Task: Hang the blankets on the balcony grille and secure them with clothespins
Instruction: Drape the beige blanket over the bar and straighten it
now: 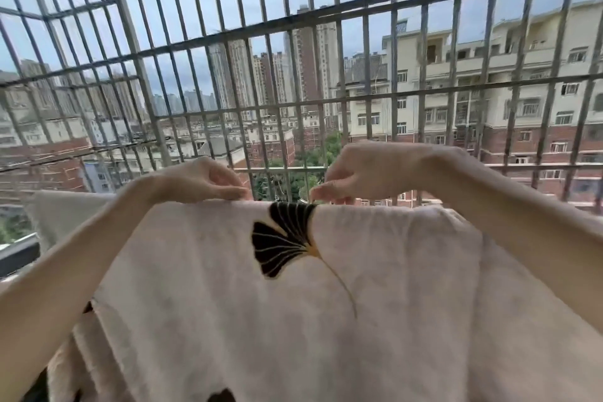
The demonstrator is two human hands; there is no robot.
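Observation:
A cream blanket (pixel 375 287) with a black and gold ginkgo leaf print (pixel 284 238) is held up in front of me, its top edge level with the lower part of the balcony grille (pixel 225 39). My left hand (pixel 202 178) pinches the top edge left of the leaf. My right hand (pixel 362 170) pinches the same edge just right of the leaf. A second pale cloth (pixel 62 215) lies draped at the left behind my left forearm. No clothespin is visible.
The grey metal grille of vertical and horizontal bars fills the whole upper view and bends round at the left. A dark ledge (pixel 19 254) shows at the lower left. Beyond the bars are apartment blocks and trees.

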